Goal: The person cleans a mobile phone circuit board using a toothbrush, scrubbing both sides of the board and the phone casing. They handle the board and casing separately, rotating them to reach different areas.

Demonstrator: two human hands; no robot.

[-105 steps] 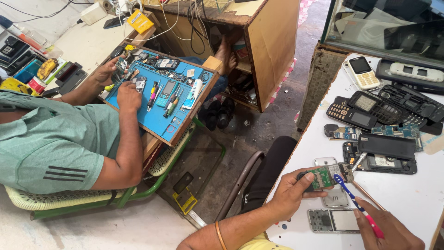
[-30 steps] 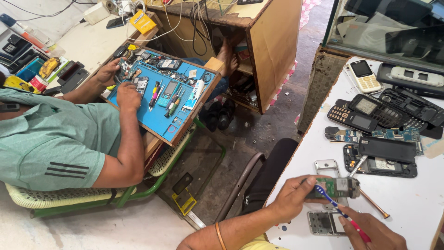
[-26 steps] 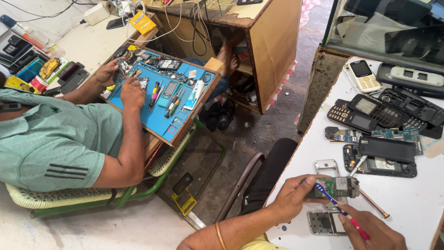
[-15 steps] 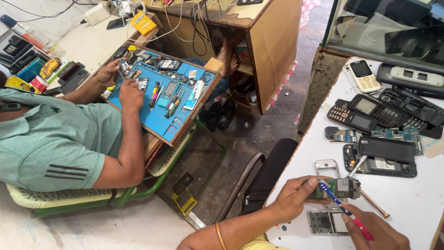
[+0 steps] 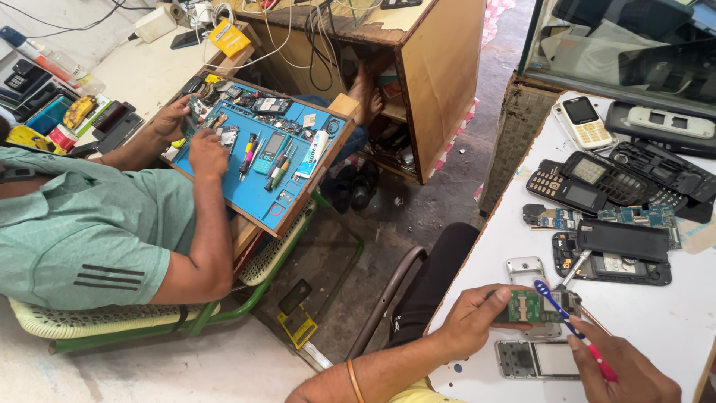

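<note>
My left hand [image 5: 477, 322] grips a small green circuit board [image 5: 531, 306] just above the near edge of a white table [image 5: 656, 321]. My right hand [image 5: 623, 369] holds a blue and red toothbrush [image 5: 570, 328], whose blue head rests on the board. A silver phone frame [image 5: 535, 359] lies flat beneath the board, and another silver frame [image 5: 526, 267] lies just beyond it.
Several opened phones, a black phone back [image 5: 623, 240] and loose boards [image 5: 556, 218] lie further up the table. To my left a person in a green shirt [image 5: 89, 231] works on a blue tray [image 5: 257, 160] of tools. A wooden cabinet [image 5: 440, 82] and a dark chair [image 5: 418, 283] stand between us.
The toothbrush head has shifted slightly over the circuit board in small strokes. My left hand keeps the board in the same place. The other person's hands stay on the blue tray.
</note>
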